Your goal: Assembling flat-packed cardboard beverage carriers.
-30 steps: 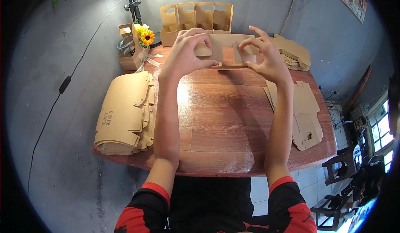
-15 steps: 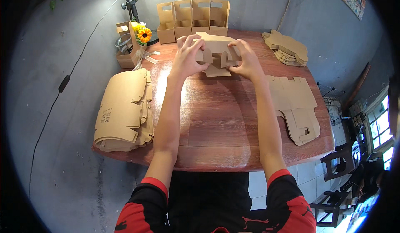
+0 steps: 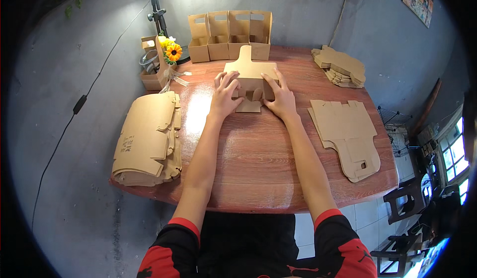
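Note:
A brown cardboard carrier blank [image 3: 250, 72] lies on the wooden table [image 3: 248, 168], its handle tab pointing away from me. My left hand [image 3: 226, 95] presses on its left side with the fingers spread over the folded edge. Along the right side rests my right hand [image 3: 279, 98], fingers on top. Small flaps stick out from under the piece between the two hands.
A thick stack of curved cardboard blanks [image 3: 148, 139] sits at the table's left edge. Flat blanks [image 3: 348, 134] lie at the right, another stack [image 3: 340, 67] at the far right. Several assembled carriers [image 3: 229, 35] stand at the back, next to a box with a yellow flower [image 3: 171, 53].
Both hands have brought the cardboard piece down from in front of me onto the table, where it now lies pressed flat.

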`<state>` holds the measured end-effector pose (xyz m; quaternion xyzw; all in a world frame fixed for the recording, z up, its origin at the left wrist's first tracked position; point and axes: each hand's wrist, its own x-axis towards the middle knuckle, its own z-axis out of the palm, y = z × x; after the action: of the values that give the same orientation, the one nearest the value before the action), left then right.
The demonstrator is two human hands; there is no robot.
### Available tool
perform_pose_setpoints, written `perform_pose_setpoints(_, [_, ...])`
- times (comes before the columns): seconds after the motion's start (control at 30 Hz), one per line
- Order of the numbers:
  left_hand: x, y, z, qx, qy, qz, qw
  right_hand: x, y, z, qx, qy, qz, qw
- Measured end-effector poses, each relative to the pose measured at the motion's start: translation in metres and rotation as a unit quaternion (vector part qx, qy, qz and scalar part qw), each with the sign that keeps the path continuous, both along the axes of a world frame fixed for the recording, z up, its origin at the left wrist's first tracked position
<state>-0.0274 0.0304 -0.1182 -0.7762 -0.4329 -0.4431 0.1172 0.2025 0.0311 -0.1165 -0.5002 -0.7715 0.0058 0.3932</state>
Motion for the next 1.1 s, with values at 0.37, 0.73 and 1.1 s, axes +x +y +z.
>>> perform_pose_setpoints(0.37, [-0.01, 0.004, -0.014, -0.049, -0.16, -0.085, 0.982, -0.006, 0.001, -0.008, 0.043, 0.013, 0.02, 0.999])
perform_pose_setpoints(0.73, [-0.029, 0.005, -0.012, -0.021, -0.122, -0.041, 0.991, -0.024, 0.006, -0.015, 0.078, 0.022, 0.001, 0.997])
perform_pose_setpoints(1.1, [-0.023, -0.005, -0.008, -0.088, -0.017, -0.004, 0.996, -0.023, 0.008, -0.017, 0.083, -0.032, -0.043, 0.995])
